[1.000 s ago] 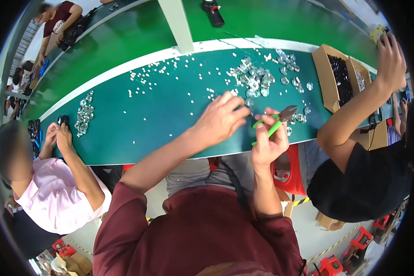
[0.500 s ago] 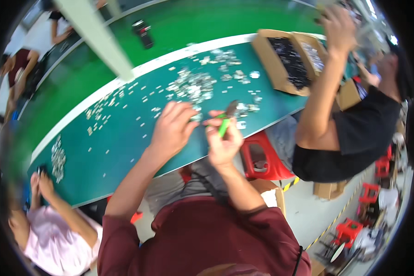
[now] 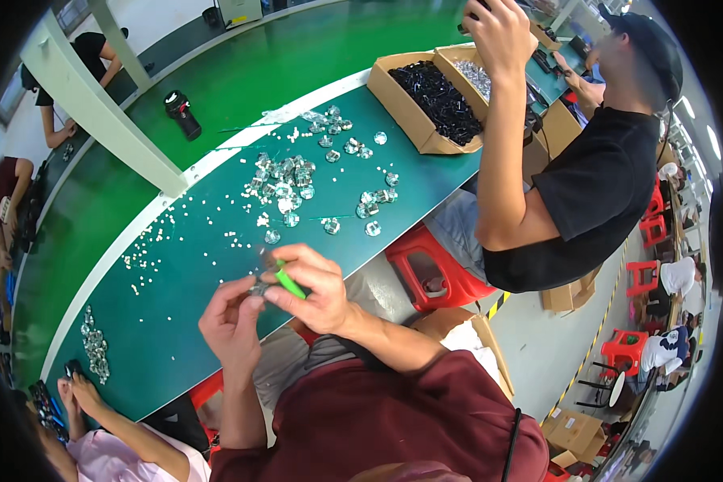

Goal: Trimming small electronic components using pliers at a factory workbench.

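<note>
The small part (image 3: 259,287) looks grey and a bit see-through, but it is too blurry to make out its shape. It is on the near side of the pile of clear round parts (image 3: 283,190). The left hand (image 3: 231,321) pinches it, thumb and fingers close together. The right hand (image 3: 317,289) has its fingers curled around cutters (image 3: 289,283) with bright green handles, just beside the part. Little white bits (image 3: 263,219) lie by the pile's left side. A brown box (image 3: 402,112) of black pieces stands right of the pile.
</note>
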The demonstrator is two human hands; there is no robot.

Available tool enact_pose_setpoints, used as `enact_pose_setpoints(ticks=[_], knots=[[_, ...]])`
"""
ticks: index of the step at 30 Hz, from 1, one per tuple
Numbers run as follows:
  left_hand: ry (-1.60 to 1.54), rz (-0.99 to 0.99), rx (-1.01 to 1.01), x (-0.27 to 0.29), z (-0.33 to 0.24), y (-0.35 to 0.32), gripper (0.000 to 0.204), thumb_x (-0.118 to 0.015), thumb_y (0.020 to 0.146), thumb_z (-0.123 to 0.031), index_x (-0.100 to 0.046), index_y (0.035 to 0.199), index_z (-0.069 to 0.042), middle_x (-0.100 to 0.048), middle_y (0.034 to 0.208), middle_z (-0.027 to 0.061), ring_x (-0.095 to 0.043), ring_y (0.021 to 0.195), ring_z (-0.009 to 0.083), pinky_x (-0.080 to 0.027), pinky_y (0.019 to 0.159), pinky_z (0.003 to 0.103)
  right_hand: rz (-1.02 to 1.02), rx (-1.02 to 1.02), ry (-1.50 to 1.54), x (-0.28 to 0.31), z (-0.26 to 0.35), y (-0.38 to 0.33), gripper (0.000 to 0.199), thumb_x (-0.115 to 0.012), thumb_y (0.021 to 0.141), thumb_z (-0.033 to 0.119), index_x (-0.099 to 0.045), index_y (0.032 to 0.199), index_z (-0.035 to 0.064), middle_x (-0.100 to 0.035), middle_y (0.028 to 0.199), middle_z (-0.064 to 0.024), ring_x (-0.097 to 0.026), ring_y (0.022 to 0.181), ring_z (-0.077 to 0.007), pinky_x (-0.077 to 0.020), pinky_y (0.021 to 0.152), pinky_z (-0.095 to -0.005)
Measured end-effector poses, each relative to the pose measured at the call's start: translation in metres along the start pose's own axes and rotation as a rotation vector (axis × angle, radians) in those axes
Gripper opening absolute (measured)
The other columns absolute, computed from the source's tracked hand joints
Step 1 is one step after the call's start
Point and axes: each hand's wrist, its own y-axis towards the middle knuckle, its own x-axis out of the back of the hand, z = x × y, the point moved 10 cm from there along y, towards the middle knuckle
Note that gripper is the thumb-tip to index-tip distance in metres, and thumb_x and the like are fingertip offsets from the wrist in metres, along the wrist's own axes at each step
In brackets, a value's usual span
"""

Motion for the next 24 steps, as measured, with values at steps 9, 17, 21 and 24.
enact_pose_setpoints(ticks=[9, 17, 21, 24], knots=[[-0.004, -0.145, -0.103, 0.032, -0.023, -0.030, 0.015, -0.065, 0.097, -0.005, -0.068, 0.108, 0.004, -0.064, 0.091, 0.0061, -0.061, 0.074, 0.0107, -0.049, 0.067, 0.023, 0.116, -0.027, 0.156, -0.039, 0.016, 0.000, 0.011, -0.076, 0.084, 0.002, -0.071, 0.092, -0.0028, -0.066, 0.109, -0.0180, -0.070, 0.079, -0.0215, -0.0553, 0.067, -0.0323], [-0.381, -0.014, 0.086, 0.008, -0.009, -0.033, 0.021, -0.063, 0.098, -0.001, -0.064, 0.118, 0.004, -0.069, 0.088, 0.0091, -0.065, 0.073, 0.0134, -0.055, 0.066, 0.027, 0.108, -0.501, 0.570, -0.037, -0.011, -0.020, 0.008, -0.066, 0.093, -0.005, -0.068, 0.100, -0.0076, -0.064, 0.114, -0.0134, -0.064, 0.079, -0.0129, -0.0522, 0.065, -0.0258], [-0.435, -0.059, 0.125, 0.018, -0.006, -0.043, 0.020, -0.066, 0.098, -0.005, -0.064, 0.116, 0.004, -0.069, 0.087, 0.0091, -0.066, 0.072, 0.0133, -0.056, 0.064, 0.027, 0.161, -0.519, 0.570, -0.049, -0.008, -0.020, 0.010, -0.067, 0.092, -0.004, -0.070, 0.102, -0.0075, -0.064, 0.116, -0.0118, -0.060, 0.078, -0.0073, -0.0484, 0.063, -0.0202], [-0.450, -0.072, 0.122, 0.024, -0.007, -0.045, 0.020, -0.066, 0.098, -0.005, -0.064, 0.116, 0.003, -0.069, 0.087, 0.0092, -0.065, 0.072, 0.0132, -0.056, 0.064, 0.027, 0.168, -0.478, 0.531, -0.053, -0.005, -0.017, 0.013, -0.070, 0.090, -0.004, -0.070, 0.103, -0.0071, -0.064, 0.116, -0.0123, -0.063, 0.084, -0.0093, -0.0512, 0.070, -0.0229]])
